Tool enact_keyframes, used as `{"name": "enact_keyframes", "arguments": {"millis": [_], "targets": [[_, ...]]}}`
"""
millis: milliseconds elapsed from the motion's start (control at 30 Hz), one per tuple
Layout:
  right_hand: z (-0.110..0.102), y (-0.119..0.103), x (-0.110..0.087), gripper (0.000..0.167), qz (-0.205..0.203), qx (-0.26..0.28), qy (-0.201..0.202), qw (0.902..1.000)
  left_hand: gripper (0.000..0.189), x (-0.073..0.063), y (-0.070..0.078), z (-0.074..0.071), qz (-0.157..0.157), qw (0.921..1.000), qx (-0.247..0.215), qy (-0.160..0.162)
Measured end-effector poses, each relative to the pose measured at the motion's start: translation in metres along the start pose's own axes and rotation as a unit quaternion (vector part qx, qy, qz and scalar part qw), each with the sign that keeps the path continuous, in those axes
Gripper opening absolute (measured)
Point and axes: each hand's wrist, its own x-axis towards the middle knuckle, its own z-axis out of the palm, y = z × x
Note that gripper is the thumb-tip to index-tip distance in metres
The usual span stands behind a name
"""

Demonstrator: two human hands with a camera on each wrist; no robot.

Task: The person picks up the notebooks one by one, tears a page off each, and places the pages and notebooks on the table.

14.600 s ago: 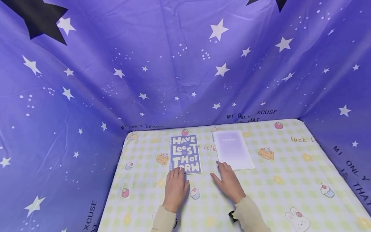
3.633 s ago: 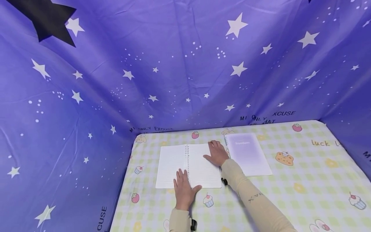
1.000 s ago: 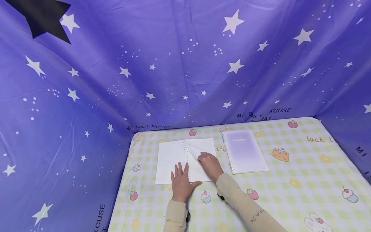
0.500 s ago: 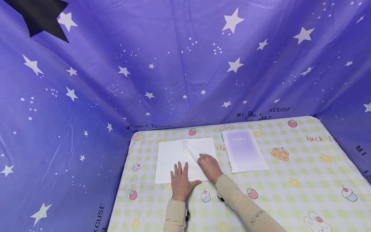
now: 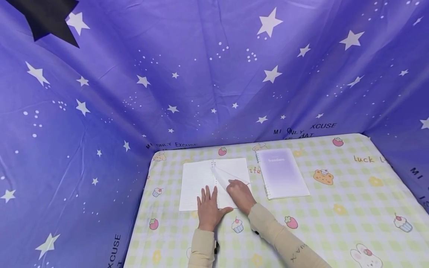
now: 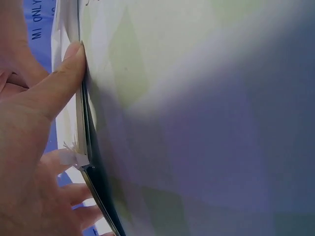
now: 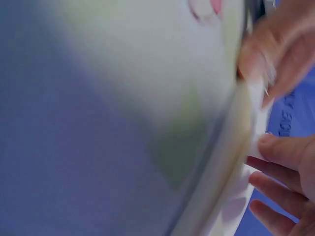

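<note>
A spiral notebook (image 5: 196, 182) lies opened flat at the table's left middle, white lined pages up. My left hand (image 5: 208, 212) rests on its lower middle, fingers spread, thumb along the bottom edge. My right hand (image 5: 240, 195) pinches a sheet (image 5: 219, 176) of the right-hand side with curled fingers. That sheet slants down from the top of the binding, its upper part drawn away from several rings (image 5: 213, 163). In the left wrist view, ragged white paper (image 6: 74, 156) shows by the binding. In the right wrist view, my right thumb (image 7: 280, 147) touches white paper.
A second spiral notebook (image 5: 283, 175), closed and pale purple with "freedom" on it, lies to the right. A checked cartoon cloth (image 5: 301, 230) covers the table. Purple star-printed curtains (image 5: 214, 74) hang behind and at both sides.
The blue-lettered notebook, closed at first, now lies opened. My right hand moved from the right page's top to grip a sheet, which has peeled further downward. My left hand stays.
</note>
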Motion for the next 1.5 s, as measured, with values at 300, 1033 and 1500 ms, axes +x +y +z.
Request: {"name": "enact_keyframes", "arguments": {"millis": [300,1033,1500], "targets": [[-0.006,-0.003,-0.002,0.012,-0.027,0.004,0.025,0.9993,0.103,0.003,0.001,-0.001,0.004,1.0,0.001,0.004],[0.003,-0.008,-0.009,0.016,-0.081,-0.08,0.011,0.9934,0.105,0.005,0.001,-0.002,0.002,0.9999,0.009,-0.006],[-0.009,-0.02,-0.02,0.008,-0.087,0.01,0.088,0.9922,0.102,0.007,-0.005,0.003,0.01,0.9998,0.016,0.006]]}}
